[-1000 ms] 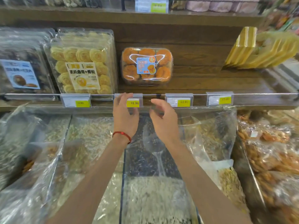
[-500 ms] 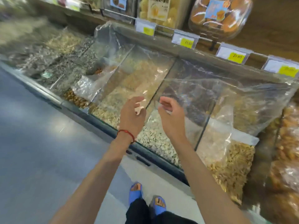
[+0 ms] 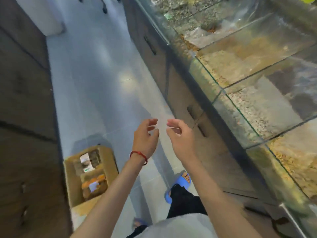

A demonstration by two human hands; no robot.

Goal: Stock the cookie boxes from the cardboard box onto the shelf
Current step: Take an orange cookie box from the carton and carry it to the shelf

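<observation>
Left hand [image 3: 145, 137] and right hand [image 3: 181, 138], frame centre, fingers loosely curled, holding nothing. The cardboard box [image 3: 109, 158] stands on the floor at lower left with cookie boxes [image 3: 93, 185] inside. Advisable: stoop, grip one box by both sides, lift it level.

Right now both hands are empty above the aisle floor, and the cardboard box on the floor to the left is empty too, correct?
Not quite: the head view shows the cardboard box has cookie boxes inside it. The rest holds: the left hand and right hand are empty above the aisle floor.
</observation>
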